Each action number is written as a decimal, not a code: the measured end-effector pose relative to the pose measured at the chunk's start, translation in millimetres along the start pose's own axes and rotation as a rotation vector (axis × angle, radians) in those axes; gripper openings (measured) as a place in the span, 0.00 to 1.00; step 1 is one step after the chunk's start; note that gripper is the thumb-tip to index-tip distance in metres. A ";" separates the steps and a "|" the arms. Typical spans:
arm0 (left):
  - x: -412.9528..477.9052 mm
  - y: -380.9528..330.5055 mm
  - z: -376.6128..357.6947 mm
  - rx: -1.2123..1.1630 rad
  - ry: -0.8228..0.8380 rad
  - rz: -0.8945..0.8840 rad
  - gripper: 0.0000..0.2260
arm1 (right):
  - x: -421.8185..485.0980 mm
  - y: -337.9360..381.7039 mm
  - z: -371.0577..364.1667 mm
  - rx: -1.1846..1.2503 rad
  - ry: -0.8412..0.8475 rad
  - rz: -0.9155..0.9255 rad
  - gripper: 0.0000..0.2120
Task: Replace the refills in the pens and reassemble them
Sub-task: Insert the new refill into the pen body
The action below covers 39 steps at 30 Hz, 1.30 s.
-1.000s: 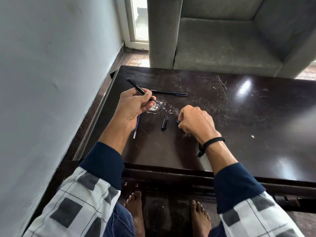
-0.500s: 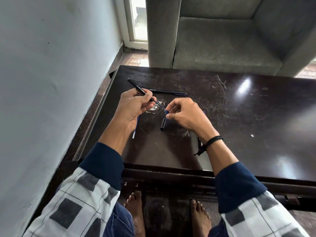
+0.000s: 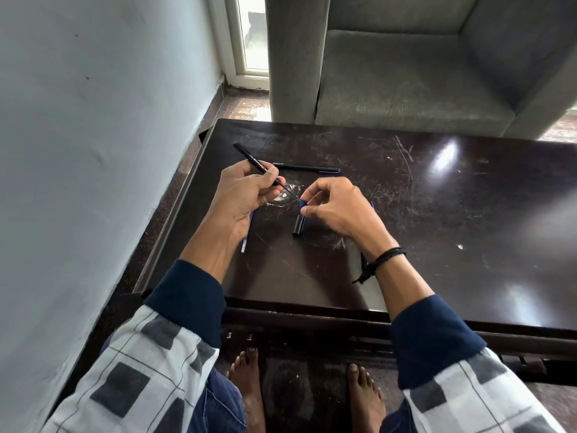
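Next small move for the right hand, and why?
Probably slide the blue tip along the refill to the barrel: the right hand pinches it at the refill's exposed end, while the left hand holds the barrel.

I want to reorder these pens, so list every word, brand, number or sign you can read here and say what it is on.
Barrel in the left hand: one line of white lettering along it, too small and blurred to read.
Second pen, cap, refill, and the blue tip pinched by the right hand: no text visible.
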<state>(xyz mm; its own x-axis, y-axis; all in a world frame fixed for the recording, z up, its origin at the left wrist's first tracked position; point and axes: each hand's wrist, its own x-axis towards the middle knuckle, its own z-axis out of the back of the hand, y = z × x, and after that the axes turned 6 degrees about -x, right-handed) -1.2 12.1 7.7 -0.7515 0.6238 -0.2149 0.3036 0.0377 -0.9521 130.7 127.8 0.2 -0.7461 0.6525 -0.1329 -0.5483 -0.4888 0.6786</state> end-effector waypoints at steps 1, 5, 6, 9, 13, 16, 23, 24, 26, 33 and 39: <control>0.2 0.6 -0.1 0.008 0.002 -0.005 0.02 | 0.2 0.1 -0.6 0.000 0.005 0.004 0.06; 1.1 2.6 -0.3 0.032 0.010 -0.013 0.01 | 1.4 -0.4 -2.5 0.002 0.000 0.016 0.07; 1.1 3.3 -0.6 0.041 0.014 -0.014 0.01 | 1.7 -0.2 -3.0 0.003 -0.005 0.021 0.07; 0.3 5.1 -2.7 0.066 0.030 -0.009 0.02 | 1.9 1.0 -4.3 0.014 -0.012 0.030 0.06; -1.2 8.1 -6.8 0.081 0.044 0.004 0.04 | 1.2 2.3 -4.7 0.045 -0.028 0.034 0.07; -2.2 9.8 -8.1 0.091 0.053 0.011 0.03 | -0.9 3.1 -3.4 0.078 -0.061 0.036 0.07; -3.2 11.4 -10.1 0.070 0.064 0.032 0.02 | -1.6 3.7 -3.4 0.106 -0.089 0.047 0.10; -3.1 11.6 -10.1 0.060 0.064 0.038 0.02 | -1.4 3.4 -3.6 0.107 -0.090 0.048 0.10; -3.1 11.9 -9.7 0.047 0.062 0.046 0.02 | -1.5 3.1 -3.6 0.106 -0.092 0.053 0.11; -3.7 11.0 -9.4 0.027 0.055 0.065 0.01 | -0.3 1.5 -4.7 0.107 -0.111 0.057 0.09; -2.7 13.0 -9.5 0.007 0.043 0.077 0.01 | -0.3 1.9 -4.9 0.096 -0.130 0.070 0.10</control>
<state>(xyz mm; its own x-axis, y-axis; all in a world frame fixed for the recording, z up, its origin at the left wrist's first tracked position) 10.3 18.3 -2.1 -0.7000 0.6578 -0.2778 0.3552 -0.0168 -0.9347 128.0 123.8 -2.0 -0.7224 0.6914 0.0077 -0.4535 -0.4822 0.7495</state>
